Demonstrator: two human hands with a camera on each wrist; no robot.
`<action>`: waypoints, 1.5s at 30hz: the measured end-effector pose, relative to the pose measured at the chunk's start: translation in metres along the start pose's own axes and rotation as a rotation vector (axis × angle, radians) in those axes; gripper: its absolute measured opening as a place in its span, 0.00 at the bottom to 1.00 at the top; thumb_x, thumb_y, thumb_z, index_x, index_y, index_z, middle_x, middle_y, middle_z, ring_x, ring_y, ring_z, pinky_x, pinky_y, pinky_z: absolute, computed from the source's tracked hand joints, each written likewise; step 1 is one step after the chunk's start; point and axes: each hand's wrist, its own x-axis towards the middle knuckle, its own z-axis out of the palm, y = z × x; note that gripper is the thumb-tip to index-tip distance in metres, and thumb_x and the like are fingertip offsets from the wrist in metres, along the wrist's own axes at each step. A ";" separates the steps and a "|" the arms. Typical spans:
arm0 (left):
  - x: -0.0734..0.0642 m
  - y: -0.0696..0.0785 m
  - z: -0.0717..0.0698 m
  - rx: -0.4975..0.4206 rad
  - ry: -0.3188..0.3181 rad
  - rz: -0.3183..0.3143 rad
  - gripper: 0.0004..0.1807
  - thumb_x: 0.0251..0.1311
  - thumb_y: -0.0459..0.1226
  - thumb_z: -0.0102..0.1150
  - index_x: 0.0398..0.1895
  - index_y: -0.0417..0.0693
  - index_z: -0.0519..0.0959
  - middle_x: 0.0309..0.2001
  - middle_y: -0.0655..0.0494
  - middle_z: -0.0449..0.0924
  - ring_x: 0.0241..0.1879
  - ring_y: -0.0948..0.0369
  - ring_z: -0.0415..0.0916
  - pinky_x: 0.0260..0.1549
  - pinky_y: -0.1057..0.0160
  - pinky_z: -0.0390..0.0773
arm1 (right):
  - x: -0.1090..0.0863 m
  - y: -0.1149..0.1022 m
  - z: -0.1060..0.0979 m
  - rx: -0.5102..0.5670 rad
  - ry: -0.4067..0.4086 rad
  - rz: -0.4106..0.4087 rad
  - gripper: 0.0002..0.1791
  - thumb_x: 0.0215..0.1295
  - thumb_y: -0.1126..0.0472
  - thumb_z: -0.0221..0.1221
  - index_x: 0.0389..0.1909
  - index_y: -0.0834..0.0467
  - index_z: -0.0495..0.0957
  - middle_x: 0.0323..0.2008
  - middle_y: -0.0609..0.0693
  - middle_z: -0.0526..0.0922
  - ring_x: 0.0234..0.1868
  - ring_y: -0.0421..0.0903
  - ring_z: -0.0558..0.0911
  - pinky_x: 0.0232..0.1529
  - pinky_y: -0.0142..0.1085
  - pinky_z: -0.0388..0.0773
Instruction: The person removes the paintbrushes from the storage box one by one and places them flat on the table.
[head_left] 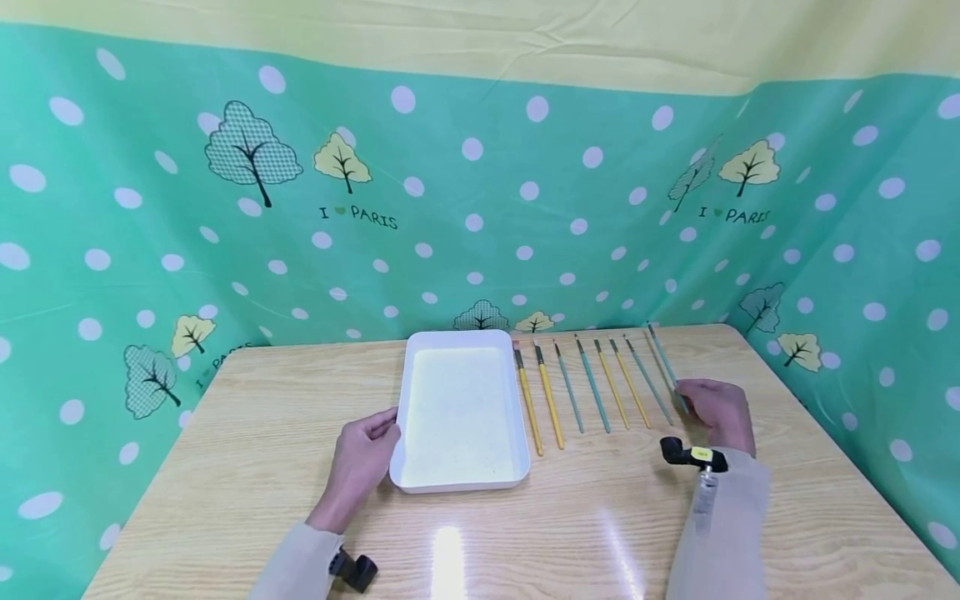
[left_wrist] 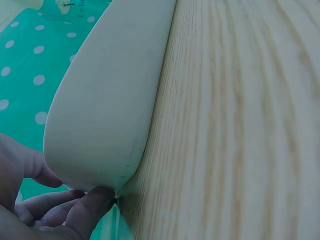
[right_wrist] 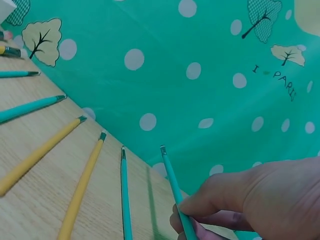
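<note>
A white rectangular tray (head_left: 460,483) lies on the table, and my left hand (head_left: 362,458) grips its left side. In the left wrist view, the thumb sits by the tray's rim and the curled fingers (left_wrist: 90,212) press against its outer wall (left_wrist: 107,100). My right hand (head_left: 716,408) pinches a thin teal paintbrush (head_left: 663,354) between thumb and fingers near the handle's lower end. The brush slants with its tip (right_wrist: 163,149) away from me, and its shadow falls on the wood beside it. Closest to it lies another teal paintbrush (head_left: 648,379).
Between tray and right hand, several yellow and teal paintbrushes lie in a row, including a wide yellow one (head_left: 528,404) beside the tray and a teal one (head_left: 592,387) mid-row. A green dotted curtain (head_left: 442,208) hangs behind the wooden table (head_left: 300,383).
</note>
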 end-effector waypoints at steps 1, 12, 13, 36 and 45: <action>0.000 0.000 0.000 0.000 0.000 0.000 0.22 0.72 0.36 0.51 0.66 0.41 0.76 0.61 0.40 0.81 0.62 0.47 0.81 0.59 0.55 0.84 | 0.000 0.000 0.000 -0.003 0.006 -0.003 0.28 0.71 0.53 0.56 0.68 0.60 0.75 0.70 0.60 0.72 0.64 0.54 0.69 0.68 0.52 0.69; 0.000 0.000 0.001 0.016 0.002 -0.021 0.23 0.72 0.38 0.51 0.67 0.43 0.76 0.62 0.41 0.81 0.63 0.48 0.80 0.60 0.55 0.83 | -0.001 0.001 0.004 -0.044 0.057 -0.014 0.25 0.72 0.56 0.56 0.64 0.64 0.77 0.72 0.64 0.70 0.74 0.62 0.66 0.77 0.58 0.63; 0.000 0.000 0.001 0.016 0.003 -0.023 0.23 0.72 0.38 0.51 0.67 0.43 0.76 0.63 0.41 0.81 0.63 0.48 0.79 0.61 0.55 0.83 | -0.001 0.001 0.005 -0.057 0.064 -0.020 0.24 0.72 0.56 0.56 0.64 0.65 0.77 0.72 0.65 0.70 0.74 0.62 0.66 0.77 0.59 0.62; 0.000 -0.001 0.000 0.013 0.000 -0.021 0.23 0.72 0.38 0.50 0.67 0.42 0.76 0.62 0.42 0.81 0.62 0.49 0.80 0.58 0.57 0.85 | -0.006 -0.002 0.009 -0.269 0.146 -0.090 0.20 0.67 0.59 0.58 0.53 0.68 0.83 0.61 0.69 0.78 0.55 0.61 0.75 0.51 0.51 0.77; 0.001 0.000 0.000 0.019 0.004 -0.019 0.23 0.72 0.38 0.50 0.67 0.42 0.76 0.62 0.41 0.82 0.62 0.48 0.81 0.58 0.56 0.85 | -0.008 -0.001 0.008 -0.313 0.163 -0.122 0.18 0.65 0.59 0.58 0.49 0.67 0.85 0.58 0.69 0.80 0.55 0.64 0.76 0.49 0.51 0.78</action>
